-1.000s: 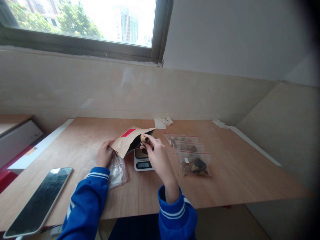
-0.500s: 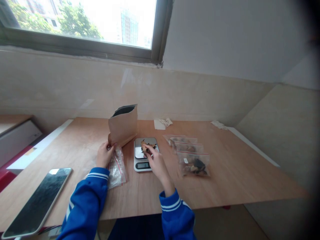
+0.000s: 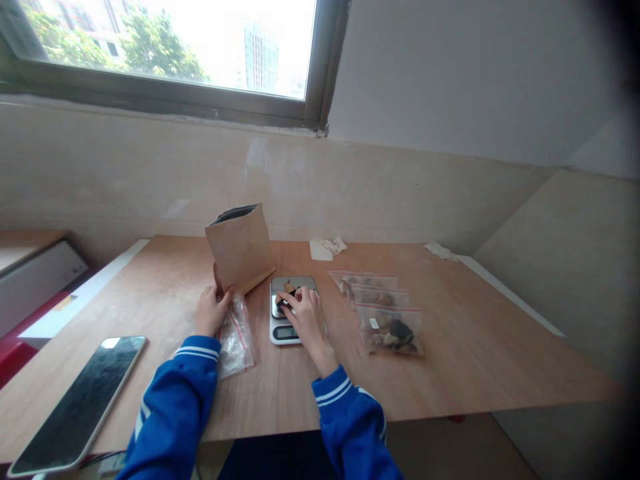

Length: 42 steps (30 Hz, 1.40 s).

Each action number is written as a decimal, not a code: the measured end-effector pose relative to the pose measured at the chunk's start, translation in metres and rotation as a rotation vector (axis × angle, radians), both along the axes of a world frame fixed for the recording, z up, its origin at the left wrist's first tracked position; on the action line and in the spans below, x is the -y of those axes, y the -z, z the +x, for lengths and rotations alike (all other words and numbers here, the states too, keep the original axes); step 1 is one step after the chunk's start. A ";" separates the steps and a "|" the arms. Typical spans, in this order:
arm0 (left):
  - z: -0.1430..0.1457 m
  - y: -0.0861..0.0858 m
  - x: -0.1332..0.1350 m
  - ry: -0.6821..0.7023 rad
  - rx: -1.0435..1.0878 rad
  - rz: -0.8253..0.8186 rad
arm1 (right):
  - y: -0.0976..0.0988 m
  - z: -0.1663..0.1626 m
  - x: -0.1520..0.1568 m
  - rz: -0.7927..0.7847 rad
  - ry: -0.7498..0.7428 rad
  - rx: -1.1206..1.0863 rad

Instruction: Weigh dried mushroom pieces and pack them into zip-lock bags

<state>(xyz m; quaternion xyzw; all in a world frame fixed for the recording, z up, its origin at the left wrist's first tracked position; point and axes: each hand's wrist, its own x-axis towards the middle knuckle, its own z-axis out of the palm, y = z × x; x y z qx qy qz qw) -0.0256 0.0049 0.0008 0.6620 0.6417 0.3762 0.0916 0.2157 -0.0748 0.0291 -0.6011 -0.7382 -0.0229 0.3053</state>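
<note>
A small kitchen scale (image 3: 278, 333) with a steel top and a dark display stands at mid-table. Dried brown and black pieces (image 3: 289, 288), perhaps dried mushroom, lie on its plate. Over them is my right hand (image 3: 307, 320), its thumb and fingers closed round a few pieces; the hand partly hides the plate. An upright kraft paper pouch (image 3: 240, 250) gapes at the top, left of the scale. Its lower left corner is pinched in my left hand (image 3: 212, 312). Clear zip bags (image 3: 237, 343) lie flat beside that hand.
Several clear zip bags with dried pieces (image 3: 393, 333) are lined up right of the scale. A phone (image 3: 83, 400) lies at the table's left front. Crumpled tissue (image 3: 333, 247) and white paper (image 3: 320, 251) rest near the wall, below the window (image 3: 200, 100).
The top of the kraft pouch has swung a little left, with my left hand still at its corner. My right hand has shifted over the scale plate, covering more of the pieces.
</note>
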 end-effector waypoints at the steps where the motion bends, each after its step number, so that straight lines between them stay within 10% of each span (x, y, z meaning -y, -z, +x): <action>1: 0.000 0.000 0.000 0.000 -0.003 0.001 | 0.000 0.000 0.000 0.010 0.000 -0.039; 42: -0.003 0.005 -0.005 0.006 -0.031 -0.006 | -0.010 0.013 0.005 0.012 -0.196 -0.435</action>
